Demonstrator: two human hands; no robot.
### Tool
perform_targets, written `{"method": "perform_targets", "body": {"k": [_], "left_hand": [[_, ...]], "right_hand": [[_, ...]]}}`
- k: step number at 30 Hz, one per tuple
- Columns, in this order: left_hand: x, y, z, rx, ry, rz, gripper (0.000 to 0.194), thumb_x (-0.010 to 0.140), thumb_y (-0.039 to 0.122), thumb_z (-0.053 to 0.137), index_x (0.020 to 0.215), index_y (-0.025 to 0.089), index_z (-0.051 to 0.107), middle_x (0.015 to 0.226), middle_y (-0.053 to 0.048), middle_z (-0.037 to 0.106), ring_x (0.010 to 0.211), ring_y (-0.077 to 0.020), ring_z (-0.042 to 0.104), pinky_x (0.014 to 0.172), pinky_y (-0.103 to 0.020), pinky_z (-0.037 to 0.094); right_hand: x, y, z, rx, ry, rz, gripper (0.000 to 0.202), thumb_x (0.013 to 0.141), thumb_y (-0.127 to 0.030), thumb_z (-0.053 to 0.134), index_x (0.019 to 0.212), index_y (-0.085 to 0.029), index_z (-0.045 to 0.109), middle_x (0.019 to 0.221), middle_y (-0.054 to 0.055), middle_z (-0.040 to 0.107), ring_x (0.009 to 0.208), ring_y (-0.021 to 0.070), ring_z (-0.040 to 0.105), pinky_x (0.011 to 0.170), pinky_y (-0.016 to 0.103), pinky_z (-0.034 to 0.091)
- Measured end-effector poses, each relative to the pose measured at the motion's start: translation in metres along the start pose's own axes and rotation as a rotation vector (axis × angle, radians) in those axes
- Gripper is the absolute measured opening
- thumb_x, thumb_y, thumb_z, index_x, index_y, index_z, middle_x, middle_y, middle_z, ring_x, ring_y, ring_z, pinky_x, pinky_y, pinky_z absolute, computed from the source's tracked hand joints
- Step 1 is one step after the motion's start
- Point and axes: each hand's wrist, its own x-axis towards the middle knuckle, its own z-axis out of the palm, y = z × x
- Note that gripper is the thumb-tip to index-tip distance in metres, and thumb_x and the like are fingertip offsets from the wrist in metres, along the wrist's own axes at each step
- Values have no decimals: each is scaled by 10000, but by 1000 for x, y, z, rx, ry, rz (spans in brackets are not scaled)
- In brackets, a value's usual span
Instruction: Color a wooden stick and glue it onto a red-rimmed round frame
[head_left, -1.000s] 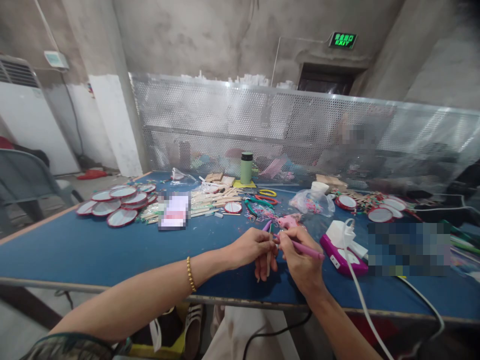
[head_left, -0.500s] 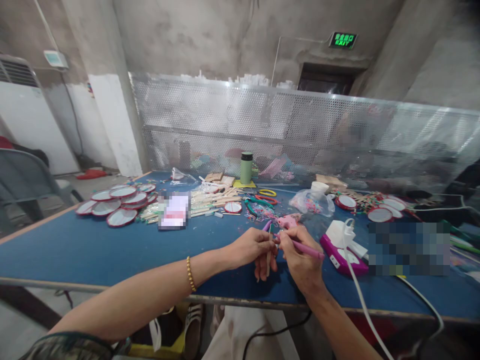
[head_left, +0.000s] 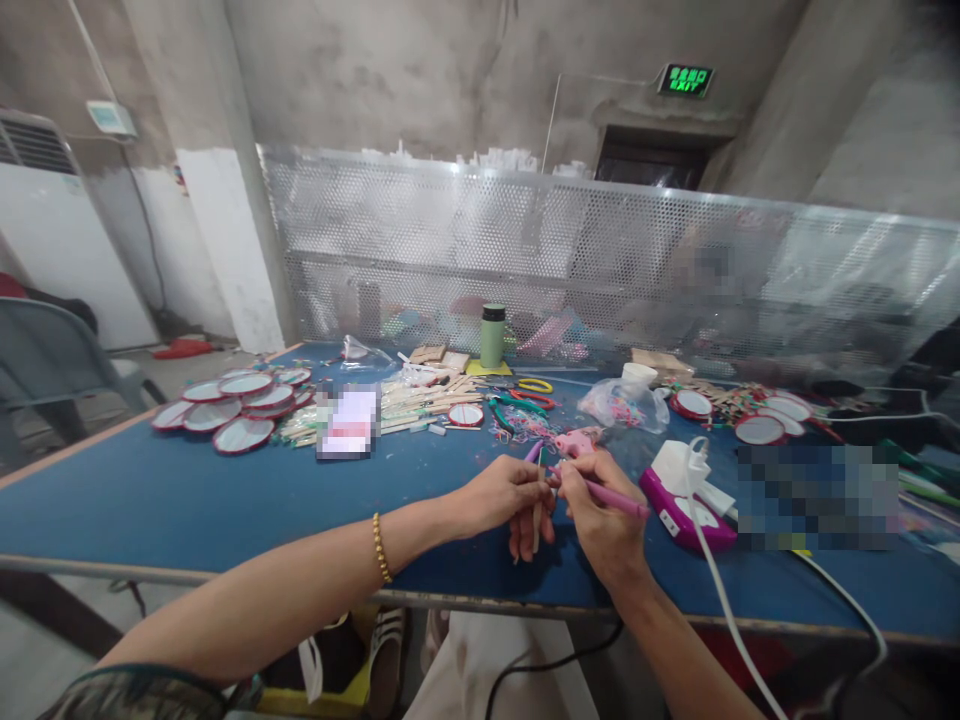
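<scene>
My left hand [head_left: 506, 490] is closed round a thin wooden stick [head_left: 537, 528], which stands nearly upright with a green part at its top. In my right hand [head_left: 611, 535] is a pink pen-shaped tool [head_left: 621, 501], gripped like a pen. Its tip points left and meets the stick's upper part, close to my left fingertips; whether it touches cannot be made out. Just beyond the hands lie a purple object [head_left: 534, 452] and a pink glue gun [head_left: 577, 442], both partly hidden.
Round white red-rimmed pieces [head_left: 244, 434] are piled at left beside a bundle of wooden sticks [head_left: 420, 402]. Pliers [head_left: 499, 420], scissors [head_left: 534, 385] and a green flask [head_left: 492, 338] stand or lie behind. At right, a purple power strip [head_left: 686, 520] has a trailing white cable [head_left: 709, 570].
</scene>
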Motion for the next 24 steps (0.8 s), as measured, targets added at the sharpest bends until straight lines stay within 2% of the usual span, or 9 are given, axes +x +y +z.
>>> {"method": "perform_targets", "body": {"k": [24], "left_hand": [[-1, 0, -1, -13, -1, 15, 346, 813, 478, 603, 810, 150, 495, 615, -41, 657, 377, -131, 580, 347, -193, 408]], "right_hand": [[-1, 1, -1, -11, 3, -19, 173, 855, -227, 584, 685, -203, 606, 570, -33, 605, 456, 110, 542, 462, 240, 443]]}}
